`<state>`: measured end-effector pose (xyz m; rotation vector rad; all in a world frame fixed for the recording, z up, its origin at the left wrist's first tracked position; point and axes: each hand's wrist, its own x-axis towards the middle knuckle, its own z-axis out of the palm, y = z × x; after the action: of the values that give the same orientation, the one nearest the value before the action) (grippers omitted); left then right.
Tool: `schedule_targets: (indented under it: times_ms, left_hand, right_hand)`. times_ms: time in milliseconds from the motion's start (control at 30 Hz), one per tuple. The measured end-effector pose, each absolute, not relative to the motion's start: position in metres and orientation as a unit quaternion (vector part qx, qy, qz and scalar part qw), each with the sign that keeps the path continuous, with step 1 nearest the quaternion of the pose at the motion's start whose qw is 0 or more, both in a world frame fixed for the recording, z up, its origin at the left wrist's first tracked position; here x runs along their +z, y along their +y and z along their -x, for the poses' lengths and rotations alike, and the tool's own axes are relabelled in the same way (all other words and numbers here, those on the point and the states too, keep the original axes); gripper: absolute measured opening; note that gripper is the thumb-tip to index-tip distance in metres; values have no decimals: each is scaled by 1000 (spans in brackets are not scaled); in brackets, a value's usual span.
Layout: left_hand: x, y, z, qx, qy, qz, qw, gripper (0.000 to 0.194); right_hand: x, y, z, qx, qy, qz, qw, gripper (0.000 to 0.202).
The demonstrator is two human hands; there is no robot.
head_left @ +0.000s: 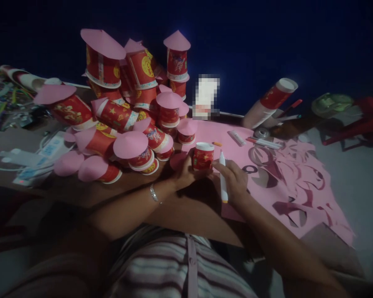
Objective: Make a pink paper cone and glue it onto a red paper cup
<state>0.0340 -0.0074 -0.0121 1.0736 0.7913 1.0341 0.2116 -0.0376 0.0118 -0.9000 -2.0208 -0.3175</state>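
My left hand (186,170) is wrapped round a small red paper cup (203,156) with a white rim, held above the table edge. In my right hand (236,179) is a white marker (223,182) with an orange end, its uncapped tip pointing up. Fingers of the right hand also come close to the cup's side; whether they touch it I cannot tell. An orange marker cap (217,144) lies just behind the cup. To the left stand several red cups with pink paper cone tops, the nearest cone (131,145) beside my left forearm.
Cut pink paper sheets (311,186) with round holes cover the right side. A roll of tape (261,133), pens (264,143) and a tall cup stack (278,93) lie behind. A power strip (43,155) with cables sits at left.
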Motion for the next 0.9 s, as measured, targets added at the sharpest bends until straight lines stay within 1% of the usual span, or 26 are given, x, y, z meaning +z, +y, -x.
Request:
schedule_targets:
  times_ms: [100, 233, 367, 467, 633, 700, 767, 833, 900]
  left_hand:
    - [-8, -10, -31, 450, 319, -435, 712, 64]
    - [-12, -10, -30, 447, 255, -419, 748, 53]
    - [-13, -7, -30, 457, 243, -438, 735, 56]
    - [-10, -7, -33, 471, 282, -460, 698, 55]
    - [-5, -7, -36, 476, 366, -511, 615, 68]
    - [-7, -6, -36, 469, 390, -540, 580, 69]
    - [-10, -5, -37, 472, 389, -570, 549, 67]
    - [-15, -5, -38, 479, 379, -590, 528, 66]
    - [-19, -5, -40, 490, 389, -615, 480, 70]
  right_hand:
    - [10, -34, -212, -145, -820, 373, 410, 48]
    - [5, -29, -215, -143, -804, 412, 404, 47]
    - [-1, -26, -220, -137, -791, 452, 388, 41]
    - [-5, -25, -221, -123, -786, 466, 386, 39]
    - [-3, -26, -216, -39, -779, 471, 413, 33]
    - [-3, -27, -214, 1, -763, 488, 423, 34]
    - [-4, -28, -213, 55, -744, 502, 437, 39]
    - [-6, -28, -212, 108, -722, 504, 461, 51]
    - [-7, -28, -211, 135, -704, 497, 490, 62]
